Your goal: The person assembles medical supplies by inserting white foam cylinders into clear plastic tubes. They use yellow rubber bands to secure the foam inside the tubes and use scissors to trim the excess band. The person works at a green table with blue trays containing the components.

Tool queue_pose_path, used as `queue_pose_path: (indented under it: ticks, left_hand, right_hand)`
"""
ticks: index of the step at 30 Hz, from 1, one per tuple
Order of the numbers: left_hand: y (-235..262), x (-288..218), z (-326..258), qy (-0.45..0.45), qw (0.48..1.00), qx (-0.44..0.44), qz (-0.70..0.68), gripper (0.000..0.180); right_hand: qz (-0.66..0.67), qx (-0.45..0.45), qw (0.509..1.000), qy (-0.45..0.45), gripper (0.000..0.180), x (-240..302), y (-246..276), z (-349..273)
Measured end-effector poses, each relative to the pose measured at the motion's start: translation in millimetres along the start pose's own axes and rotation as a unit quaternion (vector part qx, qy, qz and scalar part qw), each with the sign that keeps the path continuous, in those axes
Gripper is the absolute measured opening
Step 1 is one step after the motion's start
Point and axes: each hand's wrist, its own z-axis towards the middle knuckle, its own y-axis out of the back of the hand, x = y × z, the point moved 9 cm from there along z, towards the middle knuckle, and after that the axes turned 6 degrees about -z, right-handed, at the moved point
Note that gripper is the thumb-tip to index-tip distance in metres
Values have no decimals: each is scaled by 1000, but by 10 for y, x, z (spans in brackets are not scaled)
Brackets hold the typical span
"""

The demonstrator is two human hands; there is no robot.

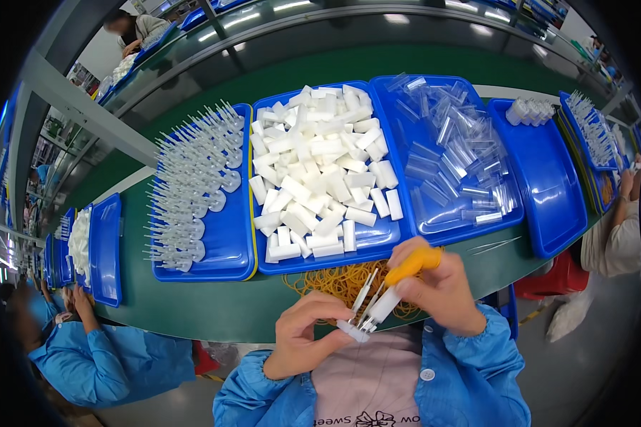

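In front of my chest, my left hand (pixel 300 333) pinches a translucent white plastic base (pixel 352 331) with several thin rods rising from it. One rod carries a narrow white sleeve (pixel 365 288). My right hand (pixel 450 285), with an orange finger cot (pixel 414 265) on one finger, grips the upper end of a white foam cylinder (pixel 385 304) that stands tilted over the base. Whether the cylinder is fully seated on a rod cannot be made out. Yellow-brown rubber bands (pixel 320 285) lie in a heap on the table just beyond both hands.
On the green table (pixel 142 302) stand blue trays: one with rodded bases (pixel 192 192), one with white foam pieces (pixel 320 164), one with clear tubes (pixel 449 156), one with a few white assemblies (pixel 530 112). Tweezers (pixel 495 245) lie at right. Co-workers sit on both sides.
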Motion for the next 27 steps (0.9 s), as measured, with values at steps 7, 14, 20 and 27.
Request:
queue_pose_path:
  ticks: [7, 14, 20, 27]
  left_hand:
    - [108, 115, -24, -3, 999, -41, -29, 26]
    - [184, 162, -62, 39, 994, -66, -77, 23]
    - [209, 213, -69, 40, 993, -68, -85, 22]
    - [255, 174, -37, 29, 996, -66, -57, 21]
  right_hand:
    - [-256, 38, 956, 138, 25, 302, -37, 198]
    - [-690, -18, 710, 139, 24, 112, 95, 709]
    - [-723, 66, 677, 121, 10, -97, -37, 715]
    - [-581, -21, 787, 204, 18, 342, 126, 493]
